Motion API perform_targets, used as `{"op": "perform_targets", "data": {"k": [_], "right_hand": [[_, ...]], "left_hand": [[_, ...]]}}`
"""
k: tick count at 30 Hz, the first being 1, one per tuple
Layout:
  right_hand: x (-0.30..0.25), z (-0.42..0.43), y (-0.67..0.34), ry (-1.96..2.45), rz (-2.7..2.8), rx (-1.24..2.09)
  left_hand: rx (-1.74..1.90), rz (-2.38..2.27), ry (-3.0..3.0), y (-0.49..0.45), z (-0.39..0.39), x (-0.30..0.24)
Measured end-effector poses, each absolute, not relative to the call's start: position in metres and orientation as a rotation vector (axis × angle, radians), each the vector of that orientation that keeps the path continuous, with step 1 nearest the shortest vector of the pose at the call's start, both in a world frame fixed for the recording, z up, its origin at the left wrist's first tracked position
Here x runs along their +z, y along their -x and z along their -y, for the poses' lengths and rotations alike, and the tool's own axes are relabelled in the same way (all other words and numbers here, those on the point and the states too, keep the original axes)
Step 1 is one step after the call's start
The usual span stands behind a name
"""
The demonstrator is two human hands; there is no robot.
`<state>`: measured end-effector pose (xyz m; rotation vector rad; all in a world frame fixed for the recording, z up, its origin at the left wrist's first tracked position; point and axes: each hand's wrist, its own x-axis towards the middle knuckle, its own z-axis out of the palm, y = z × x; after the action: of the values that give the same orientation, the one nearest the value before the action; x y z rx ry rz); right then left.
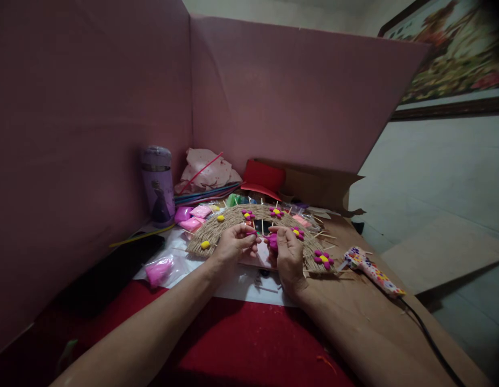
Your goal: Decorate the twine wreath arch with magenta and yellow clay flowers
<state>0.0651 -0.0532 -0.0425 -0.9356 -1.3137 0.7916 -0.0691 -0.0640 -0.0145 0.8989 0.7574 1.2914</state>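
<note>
In front of me lies a woven fan-shaped arch [229,230] of twine on thin sticks. Several magenta flowers with yellow centres, such as this flower [324,259], sit on its right and top parts. Toward its left are two bare yellow pieces, one a yellow oval [204,244]. My right hand [290,258] holds a lump of magenta modelling clay [273,242] between thumb and fingers. Close by, my left hand [235,244] pinches a small magenta bit of clay [251,233]. Both hands are over the arch's inner edge, a little apart.
A purple tumbler [158,185] stands back left, beside bags of coloured clay [193,217]. A pink clay bag [159,271] lies nearer me. On the right rests a flower-patterned glue gun [372,271] with a black cord. A red box-like object [263,178] is at the back. Pink panels [293,102] wall the table.
</note>
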Motion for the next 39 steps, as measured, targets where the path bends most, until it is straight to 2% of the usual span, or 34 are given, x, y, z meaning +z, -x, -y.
{"op": "perform_targets", "data": {"k": [8,14,25,36,39], "right_hand": [[-0.0393,0.0586,-0.0646,0.947,1.434,0.679],[-0.0399,0.0576,-0.0653,0.898,1.392,0.779],[-0.0349,0.0625,-0.0627,0.861,1.593,0.614],[-0.0392,0.0550,-0.0669,0.867,1.450,0.791],[-0.0387,0.0536,-0.0659,0.883,1.472,0.750]], "left_hand": [[1.214,-0.770,-0.931,0.0672,0.0623,-0.0208],[1.246,-0.715,-0.839,0.0693,0.0633,-0.0162],[1.274,-0.720,-0.892,0.0684,0.0629,-0.0197],[1.350,-0.840,-0.950,0.0687,0.0613,-0.0179],[1.363,-0.859,-1.021,0.0682,0.0608,-0.0186]]}}
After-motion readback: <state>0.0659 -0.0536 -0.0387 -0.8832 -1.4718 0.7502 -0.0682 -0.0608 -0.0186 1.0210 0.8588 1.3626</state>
